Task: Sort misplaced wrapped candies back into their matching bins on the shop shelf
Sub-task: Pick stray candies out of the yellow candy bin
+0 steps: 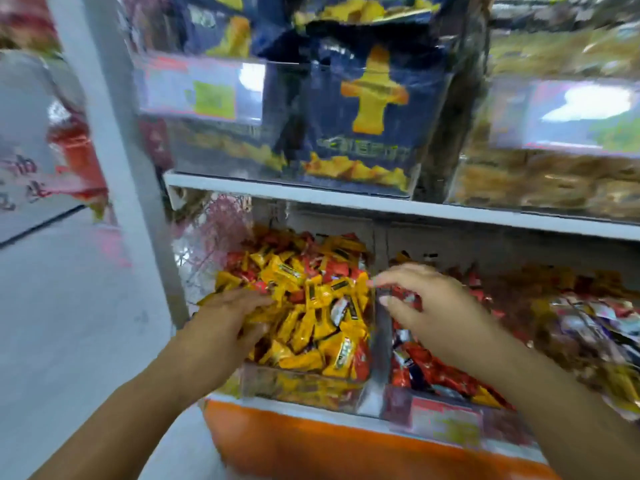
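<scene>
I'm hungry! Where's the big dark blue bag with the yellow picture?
Head view, top centre: the dark blue bag sits on the upper shelf, above the clear bin of yellow wrapped candies.

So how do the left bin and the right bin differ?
The left bin holds mostly yellow wrappers with some red; the right bin holds mostly red. The left hand rests on the left bin's pile; the right hand hangs above the right bin's left edge. Both are clear-walled and heaped.

A left bin (pixel 304 386) and right bin (pixel 446 420) sit side by side at lower centre, a divider (pixel 379 341) between. The left hand (pixel 225 320) rests in the left bin; the right hand (pixel 426 299) is over the divider. Bags (pixel 367 116) stand on the shelf (pixel 346 199) above.
</scene>
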Demonstrator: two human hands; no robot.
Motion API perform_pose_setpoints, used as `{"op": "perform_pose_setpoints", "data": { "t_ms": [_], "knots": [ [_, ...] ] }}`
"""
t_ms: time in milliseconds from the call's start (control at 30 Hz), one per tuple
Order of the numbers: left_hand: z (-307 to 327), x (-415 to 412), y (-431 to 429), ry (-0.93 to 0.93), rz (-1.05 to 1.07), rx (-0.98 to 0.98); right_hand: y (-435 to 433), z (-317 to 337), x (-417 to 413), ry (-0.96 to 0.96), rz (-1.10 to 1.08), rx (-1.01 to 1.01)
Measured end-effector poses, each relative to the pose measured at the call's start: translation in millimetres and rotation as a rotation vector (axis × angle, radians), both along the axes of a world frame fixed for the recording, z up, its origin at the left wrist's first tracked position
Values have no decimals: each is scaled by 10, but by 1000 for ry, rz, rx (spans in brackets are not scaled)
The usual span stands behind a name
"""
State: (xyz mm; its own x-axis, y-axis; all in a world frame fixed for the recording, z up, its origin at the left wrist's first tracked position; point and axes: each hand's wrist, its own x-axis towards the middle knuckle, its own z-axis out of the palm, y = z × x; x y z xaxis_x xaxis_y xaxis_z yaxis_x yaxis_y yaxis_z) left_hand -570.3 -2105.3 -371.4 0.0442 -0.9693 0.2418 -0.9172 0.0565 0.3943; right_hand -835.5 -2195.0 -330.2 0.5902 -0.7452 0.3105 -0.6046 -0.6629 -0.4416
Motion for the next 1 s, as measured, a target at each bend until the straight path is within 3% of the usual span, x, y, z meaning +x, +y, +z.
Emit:
{"op": "perform_pose_setpoints", "data": {
  "t_ms": [267,367,533,600,733,1000],
  "knots": [
    [-142,314,1,61,-22,-11,-302,-176,816,544,97,-61],
    [-164,370,-17,57,-44,-49,-393,-179,886,486,70,21],
    [-192,438,-87,44,-11,-61,-402,-99,1004,170,35,98],
    [-187,452,-123,40,45,-83,-377,-136,1128,200,62,125],
    [-191,452,-169,84,132,-114,-392,-208,1283,470,16,74],
    [-217,418,-427,146,195,-50,-377,-326,1446,547,1,-5]
  ]
}}
